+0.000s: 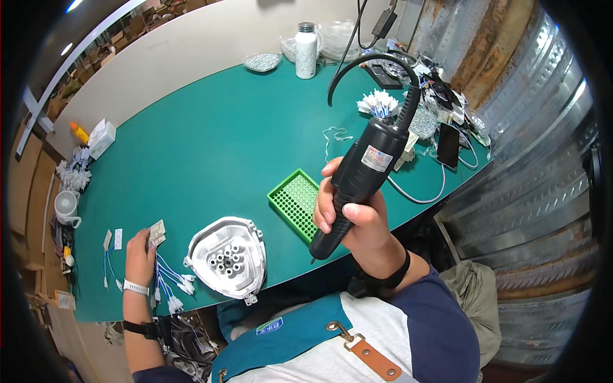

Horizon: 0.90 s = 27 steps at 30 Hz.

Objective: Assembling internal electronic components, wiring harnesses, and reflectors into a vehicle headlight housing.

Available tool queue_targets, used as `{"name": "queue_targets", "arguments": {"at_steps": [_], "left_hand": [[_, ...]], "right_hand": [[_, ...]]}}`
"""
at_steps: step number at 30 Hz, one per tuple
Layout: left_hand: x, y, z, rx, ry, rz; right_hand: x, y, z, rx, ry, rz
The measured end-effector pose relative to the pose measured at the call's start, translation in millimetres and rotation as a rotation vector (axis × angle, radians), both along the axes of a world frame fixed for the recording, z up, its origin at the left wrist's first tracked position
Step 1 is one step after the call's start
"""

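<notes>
In my right hand (365,223) is a black electric screwdriver (363,159), its tip pointing down toward the table's near edge and its cord rising from the top. My fingers wrap round its lower body. At the left, my left hand (138,247) is closed on a bundle of wired pieces (157,232): pale flat pieces with blue and white wires ending in white connectors. Between my hands lies a silvery-white rounded triangular housing (218,233), with several ringed round holes in its middle. A green tray (285,207) with rows of small holes lies beside my right hand.
The green table (191,140) bears a white bottle (306,52) and a dish of small metal parts (262,62) at the back. Cables, connectors and a phone (448,145) clutter the right. A small white fan (66,205) stands at the left edge. Corrugated metal (523,147) borders the right.
</notes>
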<state>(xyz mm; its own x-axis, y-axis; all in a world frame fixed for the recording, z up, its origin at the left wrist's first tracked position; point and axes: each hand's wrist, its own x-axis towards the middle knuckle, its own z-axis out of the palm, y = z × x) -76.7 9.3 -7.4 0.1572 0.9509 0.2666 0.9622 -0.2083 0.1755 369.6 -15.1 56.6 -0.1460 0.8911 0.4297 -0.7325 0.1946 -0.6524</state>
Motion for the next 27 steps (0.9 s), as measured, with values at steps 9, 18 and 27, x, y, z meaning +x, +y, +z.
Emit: {"name": "queue_targets", "arguments": {"at_steps": [9,18,27], "left_hand": [[-1,4,-3,-0.121,-0.104,0.029],[3,10,0,-0.006,-0.017,-0.014],[0,0,11,0.186,-0.193,0.052]], "right_hand": [[-25,-5,4,-0.008,-0.114,0.063],[-22,11,8,0.096,-0.12,-0.396],[-30,43,-8,0.097,-0.178,-0.654]]}}
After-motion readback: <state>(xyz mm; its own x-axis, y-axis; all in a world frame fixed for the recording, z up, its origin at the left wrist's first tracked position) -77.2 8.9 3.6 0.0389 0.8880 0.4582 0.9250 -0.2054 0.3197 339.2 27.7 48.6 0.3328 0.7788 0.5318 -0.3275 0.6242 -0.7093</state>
